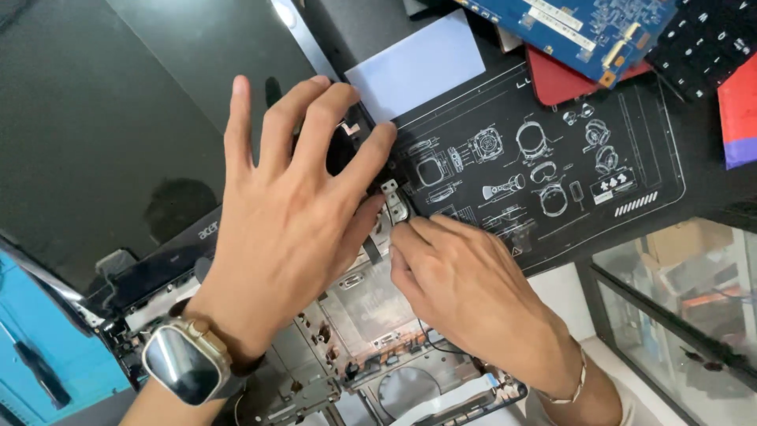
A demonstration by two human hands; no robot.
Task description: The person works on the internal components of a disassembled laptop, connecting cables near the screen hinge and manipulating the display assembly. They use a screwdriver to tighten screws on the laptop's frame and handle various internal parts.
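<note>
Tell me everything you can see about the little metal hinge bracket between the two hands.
The metal hinge bracket is a small silver-grey piece of stamped metal with visible screw holes, looking bare and slightly shiny. It stands at the corner where the dark laptop screen panel meets the opened laptop base, lying over the edge of the black work mat. The left hand spreads just beside it; the right hand has its fingertips at its lower end. Part of it is hidden.

A: Position of the hinge (392, 199)?
B: Just ahead of the right hand (465, 288) fingertips, beside the left hand (288, 221) fingers.
A: And the chassis (371, 331)?
B: Beneath both hands; mat (568, 126) beyond the fingertips.
</note>
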